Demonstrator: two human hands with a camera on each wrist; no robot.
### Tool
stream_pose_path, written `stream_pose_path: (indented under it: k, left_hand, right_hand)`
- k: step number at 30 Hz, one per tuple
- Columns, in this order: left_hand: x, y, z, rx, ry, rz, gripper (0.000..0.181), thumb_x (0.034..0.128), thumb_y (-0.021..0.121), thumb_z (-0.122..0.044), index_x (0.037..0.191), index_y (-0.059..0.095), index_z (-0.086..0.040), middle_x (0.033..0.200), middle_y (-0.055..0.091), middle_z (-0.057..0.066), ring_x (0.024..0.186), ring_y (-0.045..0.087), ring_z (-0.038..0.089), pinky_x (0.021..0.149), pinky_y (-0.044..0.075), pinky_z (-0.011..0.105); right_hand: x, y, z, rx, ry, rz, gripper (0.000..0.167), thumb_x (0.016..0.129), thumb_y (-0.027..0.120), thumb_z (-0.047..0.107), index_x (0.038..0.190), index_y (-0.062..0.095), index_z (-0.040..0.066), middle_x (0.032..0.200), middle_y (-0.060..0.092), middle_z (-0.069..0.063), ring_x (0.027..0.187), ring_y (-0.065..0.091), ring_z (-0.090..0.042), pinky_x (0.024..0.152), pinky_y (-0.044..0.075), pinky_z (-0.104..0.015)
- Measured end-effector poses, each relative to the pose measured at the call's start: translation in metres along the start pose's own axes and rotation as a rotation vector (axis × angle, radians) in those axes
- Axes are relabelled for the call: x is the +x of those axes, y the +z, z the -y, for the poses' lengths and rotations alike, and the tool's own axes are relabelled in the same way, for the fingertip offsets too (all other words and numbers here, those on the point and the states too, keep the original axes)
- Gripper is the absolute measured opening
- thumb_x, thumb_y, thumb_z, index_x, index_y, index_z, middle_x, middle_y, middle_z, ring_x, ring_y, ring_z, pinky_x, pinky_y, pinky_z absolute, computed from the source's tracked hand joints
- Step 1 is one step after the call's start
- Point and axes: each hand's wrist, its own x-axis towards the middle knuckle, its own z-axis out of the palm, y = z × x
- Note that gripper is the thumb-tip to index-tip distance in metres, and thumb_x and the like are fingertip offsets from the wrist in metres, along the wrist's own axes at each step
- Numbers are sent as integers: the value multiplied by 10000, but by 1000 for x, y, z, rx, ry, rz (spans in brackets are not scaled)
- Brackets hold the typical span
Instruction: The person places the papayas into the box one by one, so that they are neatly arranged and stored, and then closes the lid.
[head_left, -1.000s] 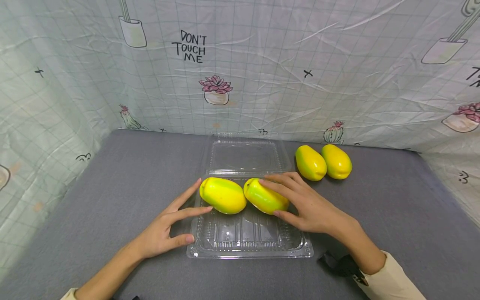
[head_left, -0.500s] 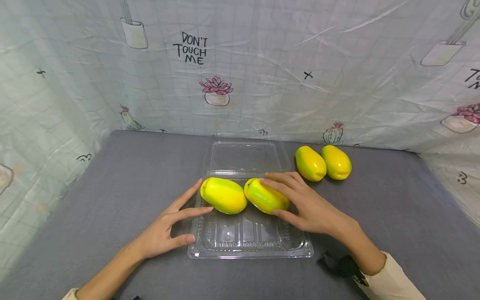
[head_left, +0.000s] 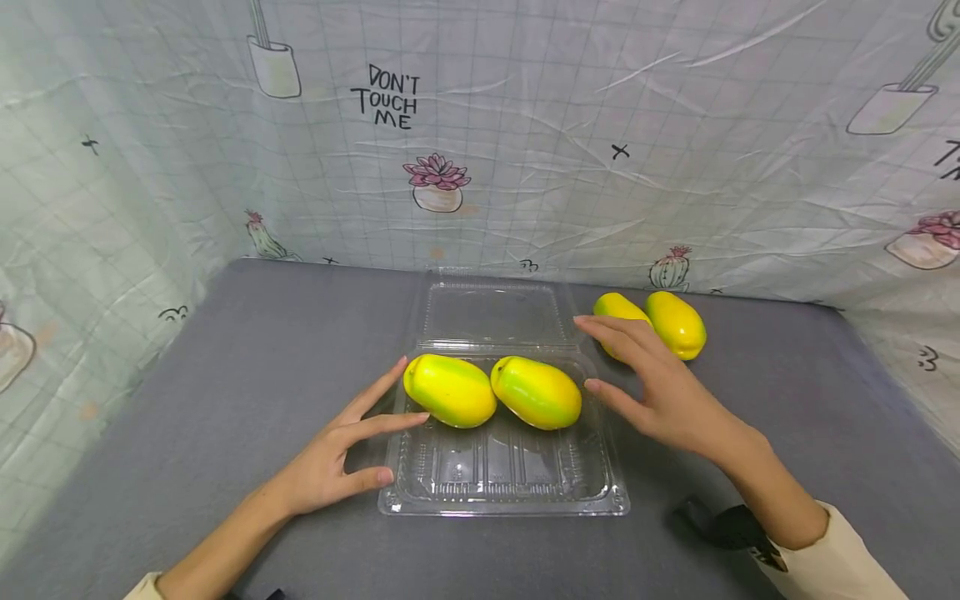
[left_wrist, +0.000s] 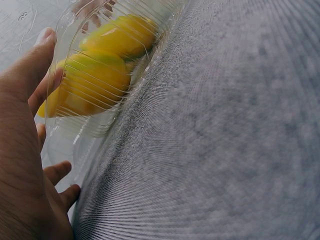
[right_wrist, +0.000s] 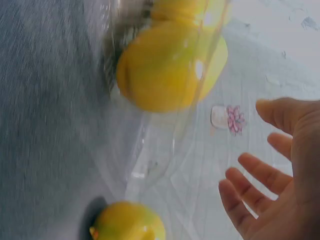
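Observation:
Two yellow-green mangoes, a left one (head_left: 450, 392) and a right one (head_left: 537, 393), lie side by side in the back half of a clear plastic clamshell box (head_left: 502, 506). My left hand (head_left: 318, 471) rests along the box's left side with fingers spread; a fingertip reaches over the rim close to the left mango. Past the box's right edge hovers my right hand (head_left: 667, 396), fingers extended and holding nothing. It partly covers one of two more mangoes, the nearer (head_left: 615, 308), while the farther (head_left: 677, 325) shows beside it. The right wrist view shows a gap between this hand and the boxed mango (right_wrist: 170, 67).
The box's clear lid (head_left: 491, 312) lies folded back behind it on the grey cloth-covered table (head_left: 315, 333). A patterned curtain (head_left: 525, 125) hangs along the back and sides. A black strap (head_left: 720, 525) is at the right wrist.
My right hand has let go of the right mango in the box and moved right and back toward the two loose mangoes. The left hand stays in place.

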Motion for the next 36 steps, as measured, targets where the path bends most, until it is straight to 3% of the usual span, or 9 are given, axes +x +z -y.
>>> stream_pose_path:
  k: [6,9,13,19,26,36]
  left_hand:
    - [0,0,0,6,-1,3,563,896,606,-498,1361,553,-184,1572,121,192,1423,139,381,922,232,741]
    - [0,0,0,8,-4,4,562,895,607,-497,1362,552,-187,1573,122,187,1423,141,377,925,234,737]
    - [0,-1,0,9,-5,4,559,894,612,-490,1361,553,-188,1573,126,186,1423,144,375,929,235,733]
    - [0,-1,-1,13,-6,5,556,893,616,-483,1362,551,-190,1572,129,186,1422,152,372,929,242,729]
    - [0,0,-1,15,-5,3,554,893,620,-477,1361,552,-188,1571,130,189,1421,156,372,937,247,718]
    - [0,-1,0,16,0,1,558,897,607,-494,1360,554,-186,1570,130,192,1421,152,376,941,246,716]
  right_hand:
    - [-7,-12,-15,-44,81,-100,701,790,751,47,1421,451,112,1395,473,-77,1255,407,-287,1031,307,-380]
    - [-11,-17,-23,-66,132,-112,723,784,749,21,1430,445,128,1385,476,-86,1226,411,-303,956,345,-465]
    - [-15,-24,-31,-72,191,-119,712,806,738,35,1440,437,149,1386,476,-101,1164,424,-289,852,364,-483]
    - [-23,-34,-43,-38,301,-127,645,867,697,109,1450,431,186,1386,482,-127,1173,404,-328,872,317,-560]
    - [-32,-38,-62,-47,448,-160,568,934,626,154,1454,404,96,1368,474,-186,1189,408,-366,853,378,-530]
    - [-43,-42,-86,6,617,-162,577,976,562,262,1484,345,95,1394,439,-238,1222,369,-428,903,354,-582]
